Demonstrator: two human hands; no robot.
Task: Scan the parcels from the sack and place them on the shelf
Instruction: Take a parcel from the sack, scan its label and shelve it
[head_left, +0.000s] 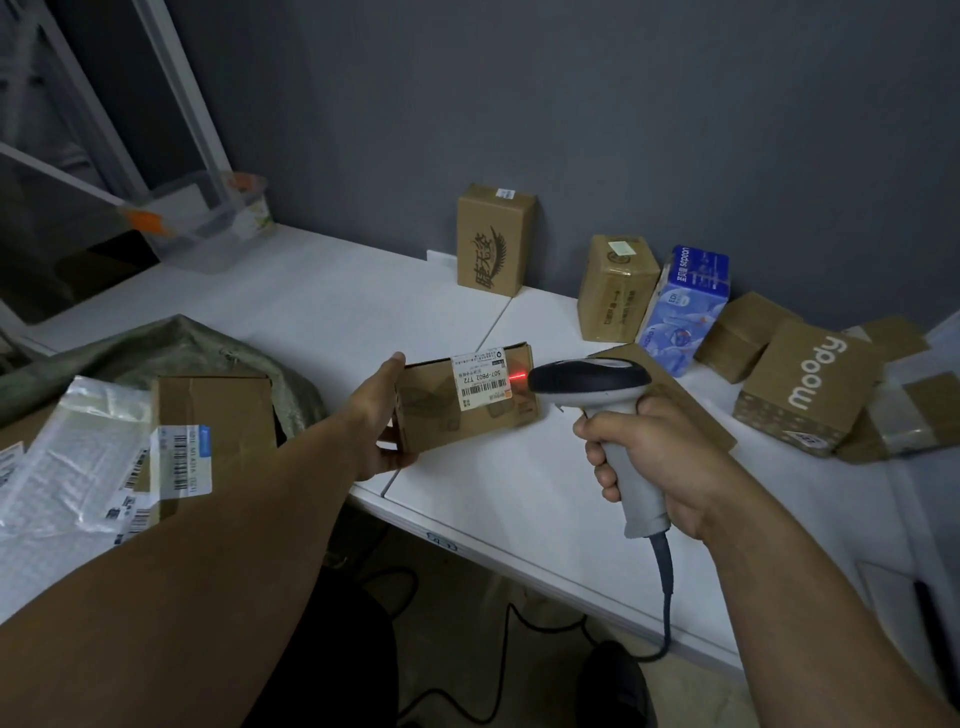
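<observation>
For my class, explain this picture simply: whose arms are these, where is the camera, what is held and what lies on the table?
No machine: a person wears a head camera, so you look down along their arms. The left hand holds a small cardboard parcel at the white table. The right hand grips a barcode scanner, its red light at the edge of the parcel's label. At left lies a green sack with more parcels. By the wall stand other boxes, one marked moody, and a blue pack.

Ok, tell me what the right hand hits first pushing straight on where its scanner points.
Probably the parcel gripped by the left hand; the scanner's red beam lands beside its label.
</observation>
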